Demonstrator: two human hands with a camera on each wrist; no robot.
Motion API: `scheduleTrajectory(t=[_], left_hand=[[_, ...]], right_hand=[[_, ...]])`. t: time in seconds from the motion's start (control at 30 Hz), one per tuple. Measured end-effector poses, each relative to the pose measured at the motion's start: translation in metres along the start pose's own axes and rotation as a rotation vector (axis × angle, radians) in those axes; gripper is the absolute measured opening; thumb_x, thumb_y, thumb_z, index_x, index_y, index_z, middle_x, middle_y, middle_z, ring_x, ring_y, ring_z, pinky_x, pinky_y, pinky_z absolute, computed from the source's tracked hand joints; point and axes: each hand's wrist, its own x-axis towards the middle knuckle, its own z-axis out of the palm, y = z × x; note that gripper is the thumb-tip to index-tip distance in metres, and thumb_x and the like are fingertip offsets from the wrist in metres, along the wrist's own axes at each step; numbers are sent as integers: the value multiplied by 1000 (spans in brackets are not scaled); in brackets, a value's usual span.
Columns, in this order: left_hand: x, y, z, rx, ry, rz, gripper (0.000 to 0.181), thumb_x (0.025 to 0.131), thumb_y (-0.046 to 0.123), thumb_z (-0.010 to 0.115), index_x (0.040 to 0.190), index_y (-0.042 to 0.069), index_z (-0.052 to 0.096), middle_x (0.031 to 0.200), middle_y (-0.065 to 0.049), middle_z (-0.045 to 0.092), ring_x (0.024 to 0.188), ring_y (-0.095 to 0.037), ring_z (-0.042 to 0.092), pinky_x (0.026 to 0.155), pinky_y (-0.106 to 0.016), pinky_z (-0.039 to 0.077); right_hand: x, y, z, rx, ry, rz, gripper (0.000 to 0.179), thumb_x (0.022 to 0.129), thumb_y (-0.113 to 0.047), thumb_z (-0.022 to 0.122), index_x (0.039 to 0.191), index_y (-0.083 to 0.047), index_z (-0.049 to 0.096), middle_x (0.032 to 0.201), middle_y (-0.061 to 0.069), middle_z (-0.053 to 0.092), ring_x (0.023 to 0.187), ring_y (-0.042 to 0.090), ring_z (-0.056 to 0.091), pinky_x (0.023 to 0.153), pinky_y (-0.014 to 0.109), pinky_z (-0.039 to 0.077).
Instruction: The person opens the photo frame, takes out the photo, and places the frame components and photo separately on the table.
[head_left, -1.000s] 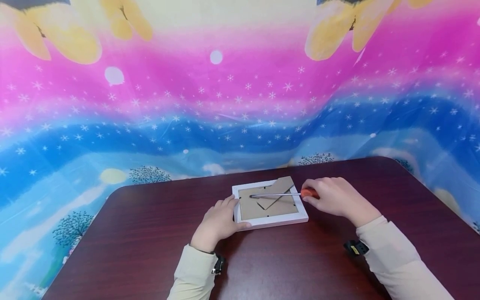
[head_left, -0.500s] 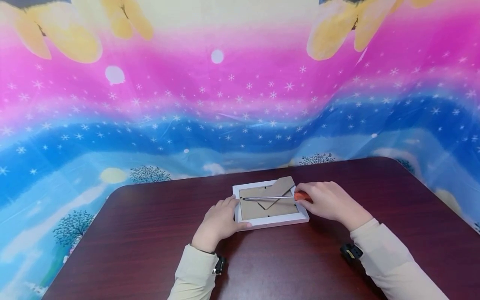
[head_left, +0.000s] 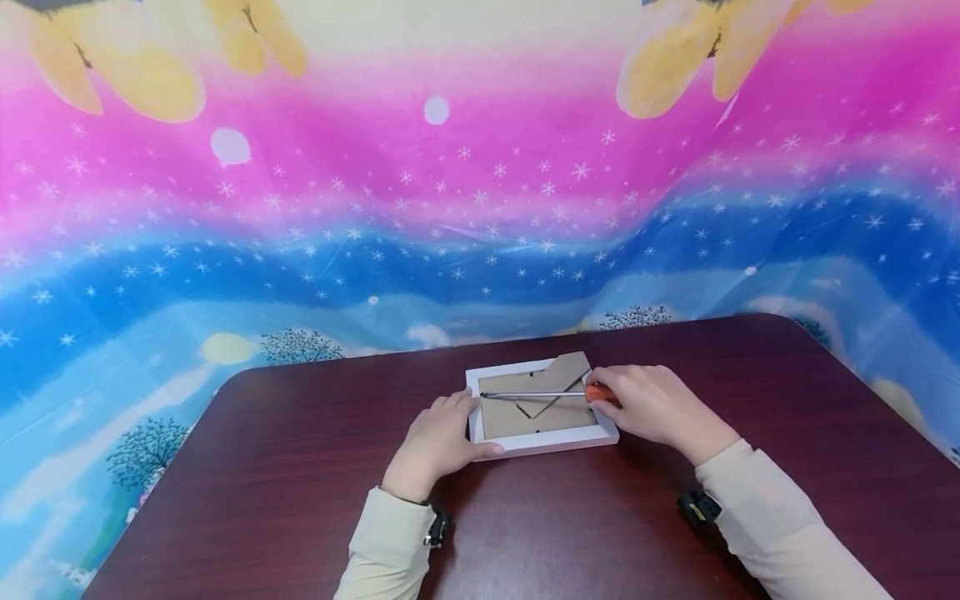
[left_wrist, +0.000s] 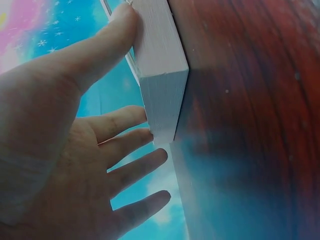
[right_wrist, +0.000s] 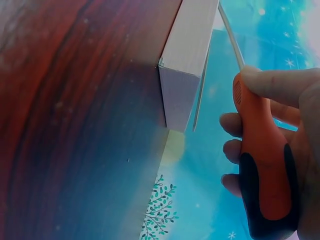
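Note:
A white picture frame (head_left: 558, 440) lies face down on the table, its brown backing board (head_left: 502, 423) uppermost. Small dark tabs sit around the board's edge, and a cardboard stand flap (head_left: 572, 368) sticks out past the far rim. My left hand (head_left: 433, 446) rests against the frame's left end, thumb along the near side; in the left wrist view its fingers are straight and spread. My right hand (head_left: 654, 410) grips a screwdriver (right_wrist: 265, 150) by its orange and black handle. The shaft (head_left: 534, 395) crosses above the backing board, its tip at the tab on the left edge.
The dark red wooden table (head_left: 315, 467) extends around the frame on all sides. Behind its far edge hangs a colourful printed cloth (head_left: 360, 208). Each wrist wears a black strapped device, such as the right one (head_left: 699, 507).
My right hand has moved left with the screwdriver, its tip sliding from over the backing board to the left edge tab. The left hand and the frame have stayed put.

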Motion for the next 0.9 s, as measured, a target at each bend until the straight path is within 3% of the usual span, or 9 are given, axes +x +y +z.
scheduleTrajectory(t=[0.4,0.67,0.9], left_hand=[[0,-3,-1,-24,25,-9,80,76,54,81,137,6,59,143,-13,52,129,-35,49,103,-52,41],[-1,-5,-2,-34,18,-14,81,76,52,82,137,5,58,144,-14,51,131,-36,47,104,-53,40],[1,-5,0,-64,13,-21,82,76,52,82,139,6,57,147,-13,49,133,-35,46,104,-54,40]], right_hand=[[9,-6,-9,-74,27,-25,27,81,-23,83,103,-11,72,75,-4,61,58,9,47,52,27,43],[23,-11,-20,-133,52,-54,12,80,-13,77,89,-14,69,65,-7,55,50,9,43,46,29,40],[34,-17,-36,-183,28,-110,11,77,-10,74,78,-14,64,60,-8,50,48,10,43,46,30,42]])
